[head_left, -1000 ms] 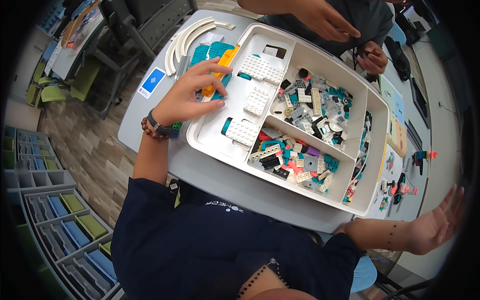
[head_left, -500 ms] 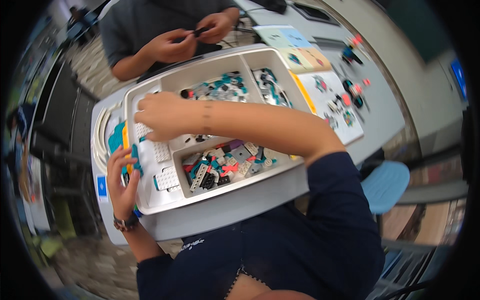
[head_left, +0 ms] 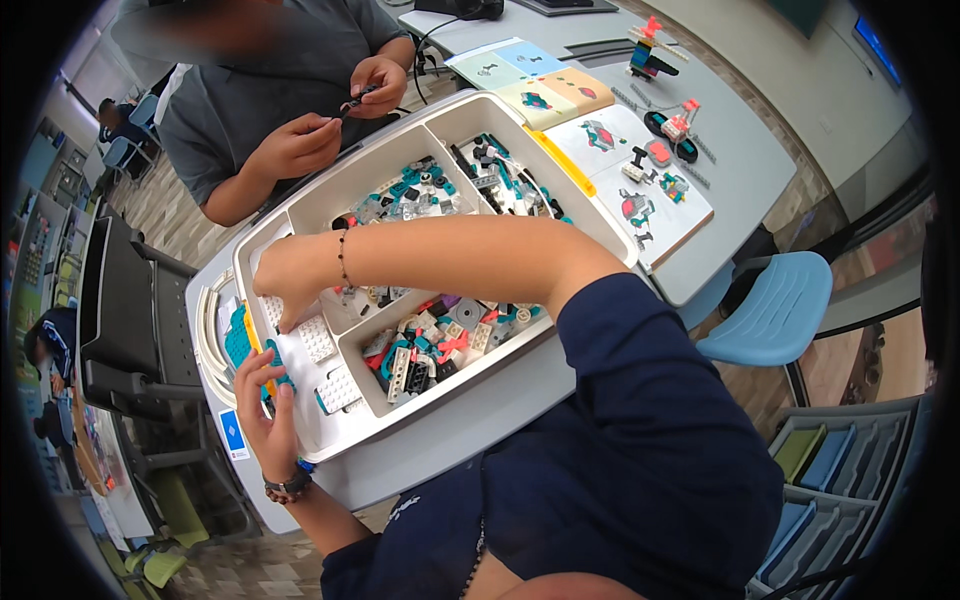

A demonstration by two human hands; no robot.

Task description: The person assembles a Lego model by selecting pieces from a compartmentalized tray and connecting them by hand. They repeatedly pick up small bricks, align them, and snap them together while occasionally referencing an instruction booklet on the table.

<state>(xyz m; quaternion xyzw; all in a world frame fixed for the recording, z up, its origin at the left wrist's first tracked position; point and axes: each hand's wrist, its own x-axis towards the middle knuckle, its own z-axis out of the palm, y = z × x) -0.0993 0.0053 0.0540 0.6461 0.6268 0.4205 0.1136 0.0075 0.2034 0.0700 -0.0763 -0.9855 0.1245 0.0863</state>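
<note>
A white sorting tray [head_left: 432, 398] with compartments of building bricks spans the table. My right hand [head_left: 293, 277] reaches across into its left compartment, beside white studded plates [head_left: 316, 340]. Its fingers point down and are mostly hidden behind the hand, so what they hold, if anything, does not show. My left hand [head_left: 266, 415] is at the tray's left rim, fingers apart, beside a teal piece [head_left: 284, 375] partly covered by them. Another white plate [head_left: 340, 388] lies closer to me. Mixed coral, teal, white and black bricks [head_left: 440, 340] fill the near compartment.
Across the table a person's hands [head_left: 305, 145] hold a small dark piece. To the right lies an open picture booklet [head_left: 680, 215] with loose pieces on it. Small brick models [head_left: 678, 125] stand beyond it. White tubing [head_left: 207, 340] curves at the left; a blue chair [head_left: 775, 310] stands right.
My right hand has shifted slightly toward me within the left compartment. My left hand stays at the rim, fingers apart. The view has turned, and the other person's hands have moved slightly apart.
</note>
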